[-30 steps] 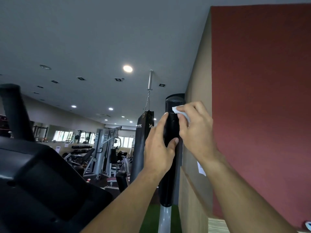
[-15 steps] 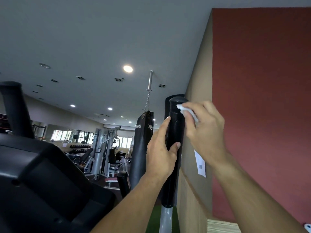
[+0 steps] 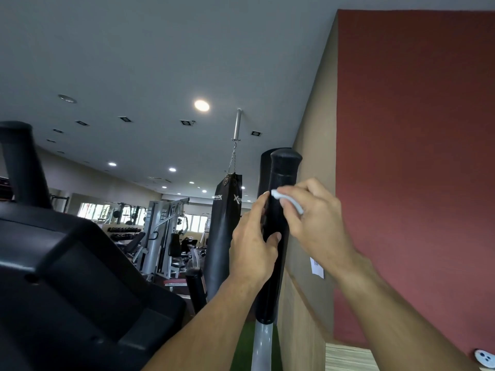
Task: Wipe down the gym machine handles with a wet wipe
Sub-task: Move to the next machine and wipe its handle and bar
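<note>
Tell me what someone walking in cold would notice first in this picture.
Two bare hands meet at centre on an upright black handle: the left hand grips it, and the right hand presses a white wipe against it just below the rounded top. A dark red wall fills the right side, and a black punching bag hangs behind.

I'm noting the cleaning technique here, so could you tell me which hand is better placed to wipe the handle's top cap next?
The right hand: it holds the wet wipe against the handle just below the cap. The left hand grips lower down, without a wipe.
</note>
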{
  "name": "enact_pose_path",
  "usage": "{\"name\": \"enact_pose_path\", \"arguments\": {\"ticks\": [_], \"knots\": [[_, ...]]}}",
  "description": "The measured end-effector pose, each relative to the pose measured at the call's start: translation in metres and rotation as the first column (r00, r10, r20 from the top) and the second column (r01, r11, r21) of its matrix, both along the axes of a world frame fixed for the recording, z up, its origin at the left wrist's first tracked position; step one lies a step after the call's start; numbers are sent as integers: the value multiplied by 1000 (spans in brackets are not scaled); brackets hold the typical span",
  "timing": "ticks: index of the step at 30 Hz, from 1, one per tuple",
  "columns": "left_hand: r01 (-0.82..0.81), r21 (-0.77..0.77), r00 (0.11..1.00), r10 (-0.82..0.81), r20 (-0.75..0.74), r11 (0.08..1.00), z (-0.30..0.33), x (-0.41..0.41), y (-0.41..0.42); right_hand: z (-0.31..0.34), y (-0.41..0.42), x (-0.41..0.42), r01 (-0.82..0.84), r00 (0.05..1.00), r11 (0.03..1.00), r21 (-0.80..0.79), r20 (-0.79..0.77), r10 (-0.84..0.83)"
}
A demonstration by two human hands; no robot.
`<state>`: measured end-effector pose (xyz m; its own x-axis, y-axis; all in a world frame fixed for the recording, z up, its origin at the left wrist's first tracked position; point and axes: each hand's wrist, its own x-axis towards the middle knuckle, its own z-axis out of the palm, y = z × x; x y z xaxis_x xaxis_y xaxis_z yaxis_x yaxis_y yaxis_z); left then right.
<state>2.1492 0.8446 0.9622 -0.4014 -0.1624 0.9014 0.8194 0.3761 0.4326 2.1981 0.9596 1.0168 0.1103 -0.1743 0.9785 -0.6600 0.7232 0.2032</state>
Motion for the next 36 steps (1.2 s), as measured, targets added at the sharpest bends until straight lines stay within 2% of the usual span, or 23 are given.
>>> {"name": "enact_pose_path", "arguments": {"ticks": [2, 4, 8, 16, 22, 29, 36], "knots": [[10, 4, 1000, -10, 3, 1000, 0, 0, 0, 15, -6, 8, -42, 993, 997, -57, -115, 36], [8, 4, 1000, -8, 9, 1000, -1, 1, -1, 27, -12, 9, -44, 987, 997, -66, -159, 33], [2, -3, 1000, -2, 22, 1000, -3, 1, -3, 22, -13, -4, 59, 993, 998, 14, -100, -58], [-16, -38, 1000, 17, 23, 999, -10, -5, -3, -23, 10, -15, 73, 996, 989, 126, 34, -77], [37, 9, 999, -38, 37, 999, -11, -7, 0, 18, 6, 4, -91, 990, 985, -147, -124, 73], [87, 32, 996, -87, 22, 996, -21, -11, 0, -6, 0, -17, -139, 990, 974, -176, -26, 137], [64, 20, 998, -64, 25, 998, -27, -15, 1, -68, 12, -32, -68, 975, 993, -94, 207, 86]]}}
